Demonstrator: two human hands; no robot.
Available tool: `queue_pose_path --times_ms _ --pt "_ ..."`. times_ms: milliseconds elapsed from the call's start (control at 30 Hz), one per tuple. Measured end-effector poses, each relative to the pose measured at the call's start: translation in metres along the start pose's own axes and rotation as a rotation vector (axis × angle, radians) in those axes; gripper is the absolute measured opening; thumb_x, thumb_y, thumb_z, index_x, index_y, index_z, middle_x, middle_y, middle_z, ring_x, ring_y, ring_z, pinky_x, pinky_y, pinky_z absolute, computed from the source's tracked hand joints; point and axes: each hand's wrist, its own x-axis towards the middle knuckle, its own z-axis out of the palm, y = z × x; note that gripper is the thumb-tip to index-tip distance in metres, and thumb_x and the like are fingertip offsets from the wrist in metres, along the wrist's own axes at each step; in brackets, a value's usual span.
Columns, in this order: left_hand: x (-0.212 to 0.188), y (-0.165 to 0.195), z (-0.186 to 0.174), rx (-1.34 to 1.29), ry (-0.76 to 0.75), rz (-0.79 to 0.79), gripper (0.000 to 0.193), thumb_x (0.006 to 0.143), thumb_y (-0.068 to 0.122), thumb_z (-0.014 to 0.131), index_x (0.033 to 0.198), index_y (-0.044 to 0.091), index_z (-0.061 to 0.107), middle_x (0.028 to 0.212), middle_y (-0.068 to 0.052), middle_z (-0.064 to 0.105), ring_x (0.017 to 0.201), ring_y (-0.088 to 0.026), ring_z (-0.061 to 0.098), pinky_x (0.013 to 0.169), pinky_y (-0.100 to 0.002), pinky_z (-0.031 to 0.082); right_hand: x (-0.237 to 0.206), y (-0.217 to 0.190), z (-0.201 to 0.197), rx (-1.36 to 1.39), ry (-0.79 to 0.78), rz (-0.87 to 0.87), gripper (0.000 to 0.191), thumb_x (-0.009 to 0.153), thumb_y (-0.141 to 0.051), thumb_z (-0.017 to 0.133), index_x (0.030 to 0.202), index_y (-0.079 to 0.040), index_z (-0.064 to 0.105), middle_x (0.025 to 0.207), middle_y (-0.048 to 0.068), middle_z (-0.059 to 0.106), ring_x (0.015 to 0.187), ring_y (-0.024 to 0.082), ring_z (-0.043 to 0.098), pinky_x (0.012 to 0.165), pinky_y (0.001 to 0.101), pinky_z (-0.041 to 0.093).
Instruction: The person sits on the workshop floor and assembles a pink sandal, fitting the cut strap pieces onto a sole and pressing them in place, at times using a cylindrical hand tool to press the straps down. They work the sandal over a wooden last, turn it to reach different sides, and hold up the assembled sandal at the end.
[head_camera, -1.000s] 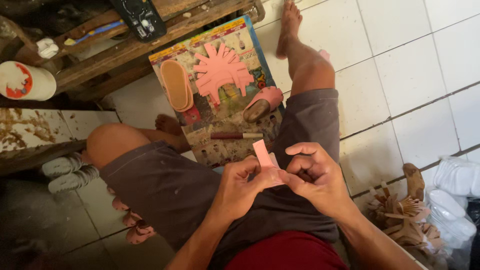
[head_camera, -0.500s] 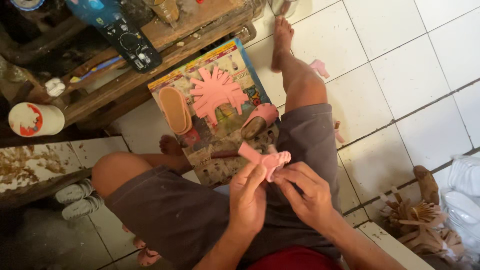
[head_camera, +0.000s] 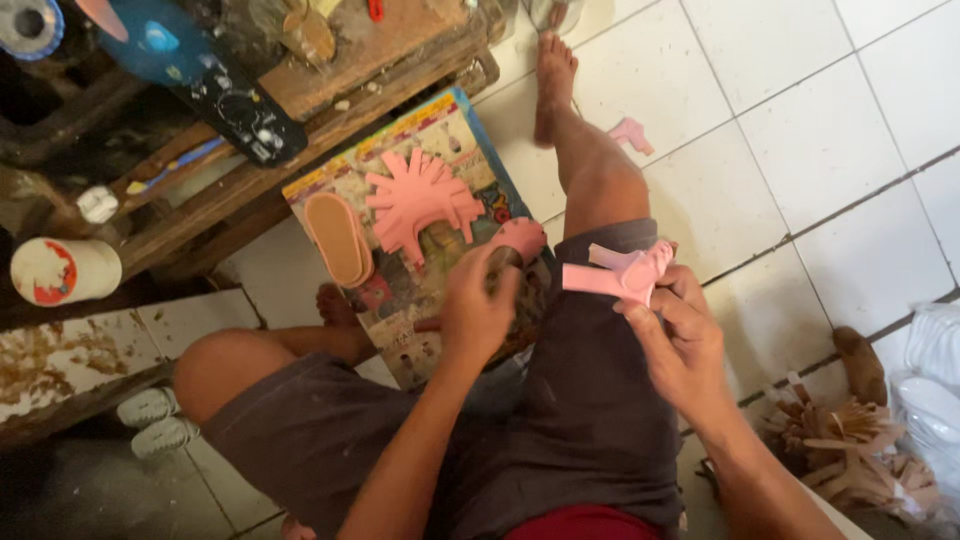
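Over lap, right hand (head_camera: 678, 335) pinching pink cutout (head_camera: 622, 274)

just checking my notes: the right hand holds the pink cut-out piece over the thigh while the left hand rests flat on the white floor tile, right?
Not quite. In the head view the left hand is not on the tile; it reaches to the pink roll lying on the colourful printed board. The right hand does hold the pink cut-out piece over the thigh.
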Motion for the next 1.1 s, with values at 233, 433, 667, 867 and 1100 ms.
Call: queue_pose_path --times_ms 233,433,667,867,1100 --pt "0.032 -0.008 0.047 0.608 -0.225 -0.008 0.088 0.087 0.018 0.074 0.160 0.003 0.027 0.136 -0.023 0.055 0.124 -0.044 0.053 0.099 -0.052 0.046 0.012 -0.012 -0.016 -0.147 0.002 -0.024 0.018 0.087 -0.008 0.078 0.101 0.002 0.073 0.114 0.010 0.069 0.108 0.022 0.067 0.094 0.0325 0.051" --pt "0.037 -0.002 0.019 -0.426 -0.059 -0.441 0.075 0.080 0.010 0.079 0.147 0.005 0.045 0.128 -0.015 0.065 0.114 -0.029 0.066 0.092 -0.042 0.055 0.001 -0.020 0.000 -0.092 -0.022 -0.073 0.021 0.082 -0.003 0.082 0.102 0.001 0.073 0.118 0.012 0.069 0.107 0.023 0.070 0.092 0.0321 0.054" --pt "-0.024 0.041 -0.026 -1.079 0.082 -0.485 0.045 0.097 0.023 0.067 0.136 0.009 0.053 0.116 -0.010 0.068 0.088 -0.017 0.073 0.071 -0.035 0.058 -0.005 -0.054 0.032 -0.302 -0.034 -0.368 0.024 0.080 -0.003 0.084 0.100 -0.001 0.072 0.117 0.013 0.068 0.103 0.028 0.070 0.087 0.0355 0.057" --pt "-0.058 0.062 -0.040 -1.147 -0.019 -0.444 0.045 0.099 0.031 0.061 0.133 0.003 0.053 0.112 -0.010 0.070 0.093 -0.019 0.073 0.077 -0.037 0.061 -0.016 -0.071 0.041 -0.259 0.001 -0.369 0.032 0.081 -0.002 0.085 0.108 0.000 0.068 0.119 0.013 0.068 0.107 0.027 0.070 0.091 0.0341 0.057" --pt "-0.080 0.070 -0.047 -1.166 -0.084 -0.258 0.043 0.099 0.018 0.068 0.133 -0.007 0.057 0.121 -0.012 0.069 0.109 -0.018 0.067 0.092 -0.032 0.055 -0.028 -0.071 0.049 -0.131 -0.109 -0.239 0.050 0.082 0.001 0.080 0.130 0.004 0.066 0.124 0.016 0.063 0.111 0.026 0.066 0.095 0.0332 0.052"
